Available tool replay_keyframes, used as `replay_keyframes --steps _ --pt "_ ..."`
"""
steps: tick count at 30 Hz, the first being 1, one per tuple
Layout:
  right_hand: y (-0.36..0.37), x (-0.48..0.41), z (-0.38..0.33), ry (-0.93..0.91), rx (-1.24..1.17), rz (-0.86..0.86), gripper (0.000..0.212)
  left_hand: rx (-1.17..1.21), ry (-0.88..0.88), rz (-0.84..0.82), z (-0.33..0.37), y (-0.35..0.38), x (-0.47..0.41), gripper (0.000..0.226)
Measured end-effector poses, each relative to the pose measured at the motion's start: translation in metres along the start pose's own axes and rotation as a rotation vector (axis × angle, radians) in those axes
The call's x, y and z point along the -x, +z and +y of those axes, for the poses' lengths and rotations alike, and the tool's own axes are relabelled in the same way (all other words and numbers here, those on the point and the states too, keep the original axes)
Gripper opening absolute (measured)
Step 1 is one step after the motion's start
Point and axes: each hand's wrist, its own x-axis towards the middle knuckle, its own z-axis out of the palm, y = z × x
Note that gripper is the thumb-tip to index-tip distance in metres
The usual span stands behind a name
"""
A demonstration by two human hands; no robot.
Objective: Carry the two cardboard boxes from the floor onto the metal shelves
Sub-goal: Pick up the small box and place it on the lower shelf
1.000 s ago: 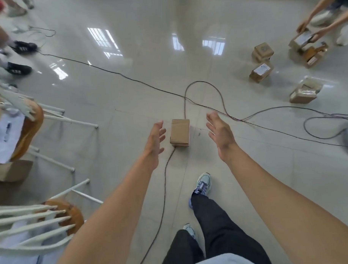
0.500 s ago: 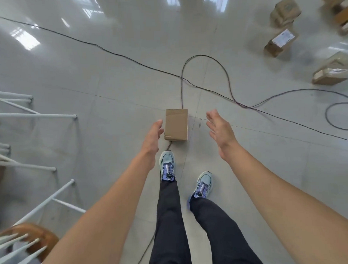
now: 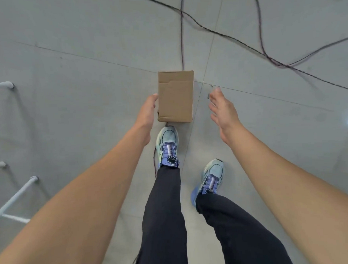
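A small plain cardboard box (image 3: 176, 96) lies flat on the grey tiled floor, just in front of my feet. My left hand (image 3: 148, 111) hangs at the box's left edge, fingers apart, at or very near its side. A short gap to the right of the box, my right hand (image 3: 222, 108) is open with spread fingers and touches nothing. Both arms reach down and forward. Only this one box is in view, and no metal shelves show.
Dark cables (image 3: 260, 40) snake across the floor behind and right of the box; one cable (image 3: 181, 32) runs under it toward my left shoe (image 3: 168, 146). White chair legs (image 3: 15, 196) stand at the left edge. My right shoe (image 3: 211, 178) is set further back.
I have stepped up to the box and tilted my view down. Both hands dropped closer to it, the left reaching its side. The other boxes and people have left the frame.
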Motion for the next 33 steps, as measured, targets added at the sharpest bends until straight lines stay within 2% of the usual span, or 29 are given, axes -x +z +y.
replay_keyframes --steps 10,15,19,24,26,29,33 --pt "0.041 -0.124 0.033 0.115 0.008 0.003 0.068 0.003 -0.091 -0.082 -0.007 0.014 -0.136 0.069" --pt "0.053 -0.155 0.04 0.166 -0.037 -0.043 0.061 0.015 -0.094 -0.109 -0.014 0.021 -0.167 0.055" --pt "0.058 -0.164 0.04 0.172 -0.079 -0.05 0.064 0.028 -0.08 -0.113 -0.015 0.018 -0.18 0.063" --pt "0.057 -0.145 0.025 0.129 -0.184 -0.04 0.052 0.089 -0.014 -0.09 -0.008 0.009 -0.159 0.06" --pt "0.05 -0.127 0.013 0.103 -0.221 -0.029 0.051 0.131 0.026 -0.095 -0.002 0.001 -0.14 0.071" --pt "0.037 -0.091 -0.01 0.043 -0.259 -0.015 0.059 0.175 0.103 -0.088 0.011 -0.009 -0.102 0.084" --pt "0.014 -0.031 -0.044 -0.024 -0.275 -0.018 0.077 0.218 0.206 -0.09 0.036 -0.011 -0.035 0.089"
